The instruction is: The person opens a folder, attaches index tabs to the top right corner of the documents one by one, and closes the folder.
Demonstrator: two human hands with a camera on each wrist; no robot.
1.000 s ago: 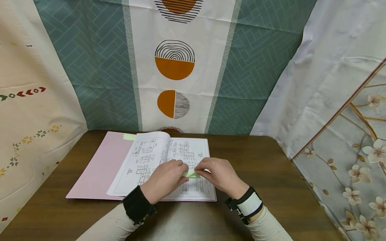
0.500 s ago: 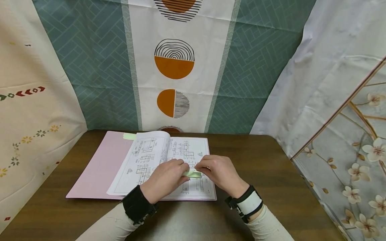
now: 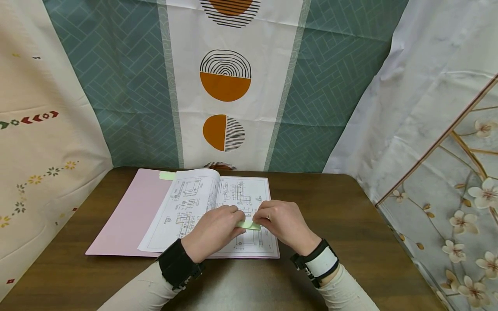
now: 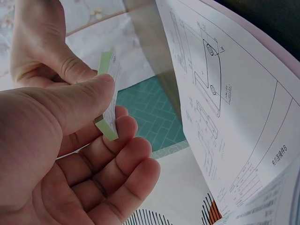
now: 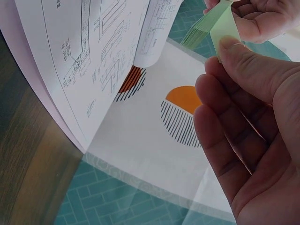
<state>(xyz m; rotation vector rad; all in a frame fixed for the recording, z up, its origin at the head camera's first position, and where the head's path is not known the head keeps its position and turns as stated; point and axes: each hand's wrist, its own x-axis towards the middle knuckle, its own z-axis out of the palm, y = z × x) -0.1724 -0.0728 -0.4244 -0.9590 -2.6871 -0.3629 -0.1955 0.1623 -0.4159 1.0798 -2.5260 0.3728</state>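
My left hand (image 3: 215,227) pinches a small pad of pale green sticky notes (image 5: 202,29) between thumb and fingers, above the right page of an open booklet (image 3: 244,192). My right hand (image 3: 284,223) is at the pad's other end. Its thumb and forefinger pinch one green sticky note (image 5: 224,27), which stands away from the pad's layered edge in the right wrist view. The far ends of the note and pad are partly hidden by fingers. The booklet's white pages carry printed technical drawings, and its left page curls up near the spine.
The booklet's pink cover (image 3: 120,220) lies spread to the left. A green sticky note (image 3: 167,176) pokes out at the top of the left page. Beneath is a brown wooden table (image 3: 330,207), with patterned cloths (image 3: 229,142) hanging behind and at both sides.
My right hand lifted slightly, moving off the pad's end and exposing it, then came back to it with a pinch. My left hand and the booklet have stayed put.
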